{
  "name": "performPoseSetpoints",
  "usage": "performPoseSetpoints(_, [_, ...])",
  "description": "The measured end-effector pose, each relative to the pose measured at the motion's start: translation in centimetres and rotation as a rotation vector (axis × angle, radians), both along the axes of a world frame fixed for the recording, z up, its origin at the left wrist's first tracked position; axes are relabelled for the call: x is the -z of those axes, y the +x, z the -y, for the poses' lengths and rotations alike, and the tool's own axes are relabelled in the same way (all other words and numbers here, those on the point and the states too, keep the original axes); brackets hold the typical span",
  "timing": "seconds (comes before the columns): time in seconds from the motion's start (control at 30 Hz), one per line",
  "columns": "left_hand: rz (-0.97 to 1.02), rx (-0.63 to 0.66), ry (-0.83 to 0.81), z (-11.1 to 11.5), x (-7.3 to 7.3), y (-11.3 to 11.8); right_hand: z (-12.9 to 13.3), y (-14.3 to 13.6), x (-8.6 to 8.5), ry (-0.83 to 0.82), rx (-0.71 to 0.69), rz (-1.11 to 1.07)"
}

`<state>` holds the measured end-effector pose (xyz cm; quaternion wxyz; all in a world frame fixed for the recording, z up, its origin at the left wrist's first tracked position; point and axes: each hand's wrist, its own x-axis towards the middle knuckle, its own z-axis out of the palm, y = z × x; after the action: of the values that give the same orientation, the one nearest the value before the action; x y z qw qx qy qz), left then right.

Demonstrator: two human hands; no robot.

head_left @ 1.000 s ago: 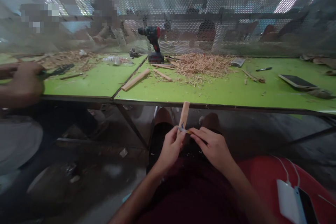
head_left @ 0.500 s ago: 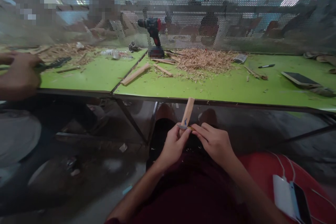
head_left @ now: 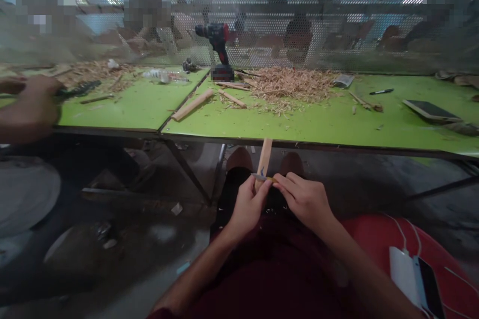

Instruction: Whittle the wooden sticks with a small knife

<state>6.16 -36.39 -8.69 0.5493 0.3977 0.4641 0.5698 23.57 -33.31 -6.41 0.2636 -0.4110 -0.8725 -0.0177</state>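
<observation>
My left hand (head_left: 250, 200) is closed round the lower end of a flat strip of wood (head_left: 265, 153), which bears a small blue mark. The strip points away from me, its far end close to the table's front edge. My right hand (head_left: 305, 197) grips a small knife (head_left: 263, 177) by its yellowish handle. The blade lies across the wood just above my left thumb, touching or nearly touching it. Both hands are above my lap, below table height.
On the green table (head_left: 318, 127) lie a heap of wood shavings (head_left: 295, 84), a cordless drill (head_left: 217, 45), a wooden piece (head_left: 192, 104), a pen (head_left: 381, 91) and a tablet-like device (head_left: 430, 109). Another person's hand (head_left: 35, 104) works at the left. A red stool (head_left: 368, 239) holds a phone (head_left: 429, 284).
The wood strip has swung slightly left at its far end and now stands more upright in view. Both hands keep their holds, and the blade stays across the wood.
</observation>
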Motion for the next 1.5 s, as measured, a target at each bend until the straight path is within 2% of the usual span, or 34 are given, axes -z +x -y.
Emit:
performPoseSetpoints(0.47, [-0.081,0.024,0.073,0.1,0.3,-0.2,-0.3,0.3,0.9,0.014,-0.09,-0.085])
performPoseSetpoints(0.67, [-0.059,-0.006,0.045,-0.1,0.4,0.1,-0.4,0.5,1.2,0.07,-0.051,-0.051])
performPoseSetpoints(0.87, [-0.05,-0.016,0.025,-0.2,0.5,0.6,-0.5,0.3,1.8,0.297,-0.023,-0.002])
performPoseSetpoints(0.97, [-0.045,-0.017,0.031,-0.3,0.4,0.6,-0.6,0.2,1.8,0.356,-0.024,0.01])
performPoseSetpoints(1.23, [-0.07,-0.031,0.018,-0.4,0.5,0.5,-0.7,0.5,1.5,0.361,-0.021,0.067])
performPoseSetpoints(1.5, [-0.09,-0.044,0.023,-0.4,0.7,0.6,-0.6,0.8,2.1,0.331,0.005,0.102])
